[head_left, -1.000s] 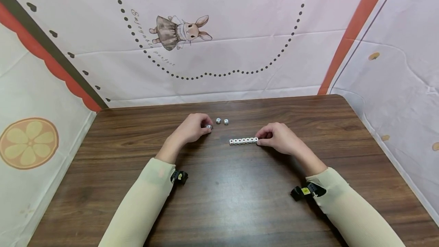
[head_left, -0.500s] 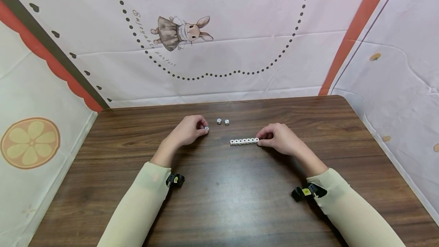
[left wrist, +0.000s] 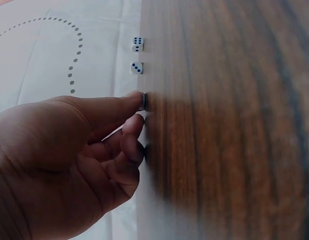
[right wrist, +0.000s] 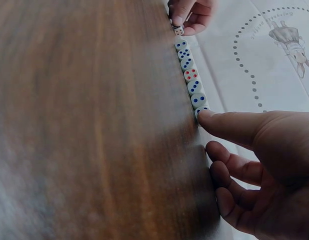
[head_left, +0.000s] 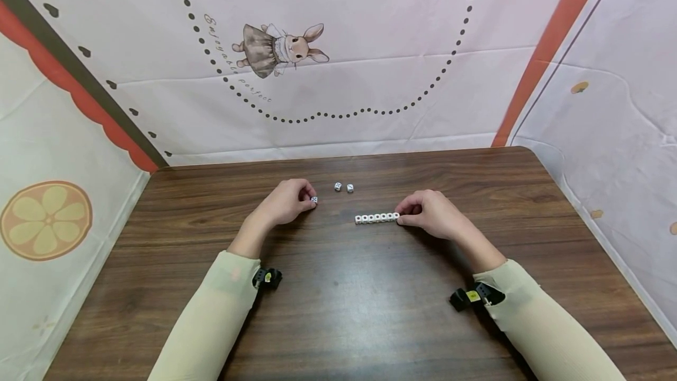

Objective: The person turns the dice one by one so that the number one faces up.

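White dice form a straight row (head_left: 376, 217) on the table, each with a red-dotted face up in the head view. At its right end my right hand (head_left: 429, 211) pinches the last die (right wrist: 201, 111) between thumb and index finger. My left hand (head_left: 285, 201), left of the row, holds a single die (head_left: 314, 200) at its thumb and fingertips, close over the table. In the left wrist view the thumb (left wrist: 114, 110) covers most of that die. Blue and red dots show on the row's side faces in the right wrist view.
Two loose dice, a left one (head_left: 338, 187) and a right one (head_left: 350, 189), lie behind the row. The brown wooden table (head_left: 338, 310) ends at a hanging printed cloth (head_left: 381, 75) at the back and sides. Both wrists wear black straps with small cameras.
My left hand has drawn a die slightly left and toward me, away from the two loose dice. The right hand and the row have stayed in place.
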`<state>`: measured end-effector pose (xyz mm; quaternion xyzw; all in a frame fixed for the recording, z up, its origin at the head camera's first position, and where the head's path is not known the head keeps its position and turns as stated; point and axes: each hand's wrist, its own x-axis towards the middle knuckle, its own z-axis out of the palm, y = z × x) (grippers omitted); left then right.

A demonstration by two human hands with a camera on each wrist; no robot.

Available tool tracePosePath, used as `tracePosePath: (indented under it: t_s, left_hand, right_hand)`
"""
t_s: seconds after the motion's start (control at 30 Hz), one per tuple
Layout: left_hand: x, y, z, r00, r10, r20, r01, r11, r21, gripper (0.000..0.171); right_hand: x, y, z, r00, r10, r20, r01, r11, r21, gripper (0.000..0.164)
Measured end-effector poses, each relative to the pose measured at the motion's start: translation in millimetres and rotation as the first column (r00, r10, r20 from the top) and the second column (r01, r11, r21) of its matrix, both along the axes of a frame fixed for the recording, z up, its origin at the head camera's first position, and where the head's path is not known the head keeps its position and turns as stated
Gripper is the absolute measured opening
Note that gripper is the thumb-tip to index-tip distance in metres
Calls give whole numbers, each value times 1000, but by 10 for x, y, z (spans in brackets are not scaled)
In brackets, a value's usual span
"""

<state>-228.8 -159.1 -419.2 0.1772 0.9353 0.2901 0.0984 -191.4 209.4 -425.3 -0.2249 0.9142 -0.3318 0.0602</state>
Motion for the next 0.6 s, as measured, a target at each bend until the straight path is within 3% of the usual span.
tracePosePath:
  t_s: [0.27, 0.6]
  left_hand:
    - [-9, 48, -12, 999, -33, -27, 32, 999, -12, 21]
    - [2, 114, 17, 999, -38, -28, 37, 999, -23, 9]
  right_hand:
    - [1, 4, -15, 1000, 7, -7, -7, 1000, -2, 9]
    - [-1, 1, -14, 1000, 8, -1, -8, 1000, -6, 9]
